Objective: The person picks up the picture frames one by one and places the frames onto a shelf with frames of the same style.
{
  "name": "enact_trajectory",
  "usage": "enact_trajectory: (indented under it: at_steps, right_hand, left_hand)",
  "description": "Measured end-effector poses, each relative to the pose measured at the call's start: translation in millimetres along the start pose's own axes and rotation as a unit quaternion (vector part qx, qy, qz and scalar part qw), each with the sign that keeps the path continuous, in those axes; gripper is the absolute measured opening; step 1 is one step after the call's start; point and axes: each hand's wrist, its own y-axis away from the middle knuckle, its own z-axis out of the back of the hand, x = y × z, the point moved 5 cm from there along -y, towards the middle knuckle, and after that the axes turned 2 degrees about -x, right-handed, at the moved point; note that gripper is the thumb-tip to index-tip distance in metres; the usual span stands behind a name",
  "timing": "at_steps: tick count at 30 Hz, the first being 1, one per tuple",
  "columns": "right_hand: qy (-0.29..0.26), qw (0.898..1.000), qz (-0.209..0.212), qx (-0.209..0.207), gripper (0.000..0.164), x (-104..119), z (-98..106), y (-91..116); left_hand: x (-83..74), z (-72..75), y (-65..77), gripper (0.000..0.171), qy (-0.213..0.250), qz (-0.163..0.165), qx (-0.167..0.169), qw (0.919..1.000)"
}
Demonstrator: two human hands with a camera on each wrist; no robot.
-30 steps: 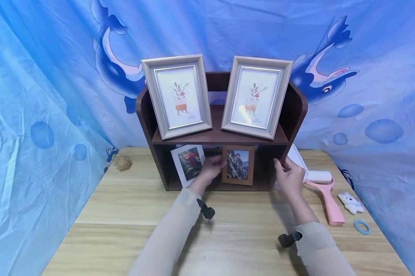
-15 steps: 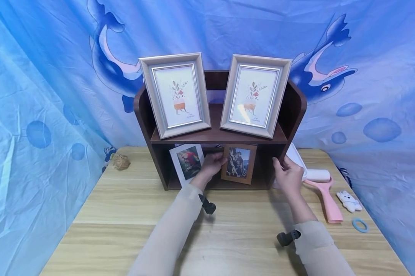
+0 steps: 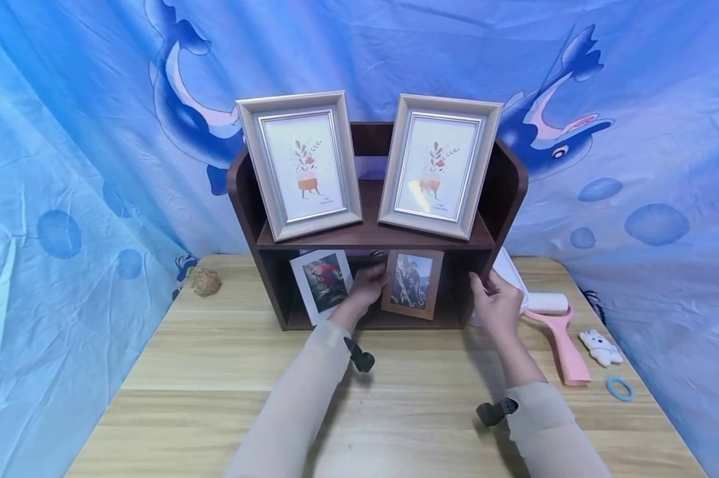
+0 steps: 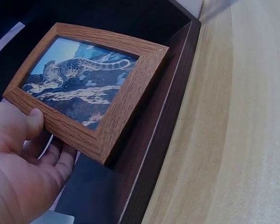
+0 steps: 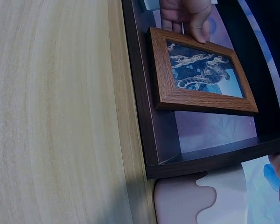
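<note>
A brown wooden photo frame (image 3: 411, 284) with a snow leopard picture stands on the lower level of a dark brown shelf (image 3: 371, 232), leaning slightly to the right. My left hand (image 3: 366, 287) pinches its left side; in the left wrist view the thumb (image 4: 35, 122) lies on the front and the fingers go behind. To the left, a white photo frame (image 3: 322, 284) with a parrot picture leans on the same level, partly covered by that hand. My right hand (image 3: 498, 300) grips the shelf's right side panel, thumb on the front, other fingers beyond the panel.
Two silver-beige photo frames (image 3: 302, 166) with plant pictures stand on the upper level. Right of the shelf lie a white tray (image 3: 510, 279), a pink-handled lint roller (image 3: 565, 345), a white bear figure (image 3: 601, 347) and a blue ring (image 3: 619, 388). A twine ball (image 3: 206, 281) sits at left.
The brown photo frame has tilted a little clockwise in my left hand, its top shifting right. My right hand keeps its grip on the shelf. The head view has shifted slightly.
</note>
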Motion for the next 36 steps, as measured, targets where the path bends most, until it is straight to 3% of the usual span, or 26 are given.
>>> enact_trajectory:
  at_steps: [4, 12, 18, 25, 36]
  right_hand:
    - [-0.003, 1.0, -0.004, 0.003, 0.012, 1.7, -0.7, 0.4]
    - [0.0, 1.0, -0.011, -0.003, 0.011, 1.1, 1.2, 8.7]
    - [0.003, 1.0, -0.008, -0.004, 0.012, 1.8, 2.3, 8.5]
    - [0.011, 1.0, -0.004, -0.007, 0.011, 1.5, 3.2, 7.1]
    - [0.002, 1.0, 0.003, -0.009, 0.01, 2.8, 1.2, 1.3]
  left_hand:
    - [3.5, 0.9, -0.4, 0.037, -0.013, -0.023, -0.008, 0.9996]
    - [11.5, 0.7, 6.1, 0.038, -0.02, 0.006, -0.009, 0.9997]
    - [12.2, -0.3, 8.0, 0.039, -0.027, -0.012, -0.024, 0.9993]
    - [17.5, -0.7, 13.7, 0.04, -0.006, -0.024, -0.013, 0.9996]
    - [18.7, 3.4, 17.3, 0.037, -0.033, -0.014, -0.018, 0.9992]
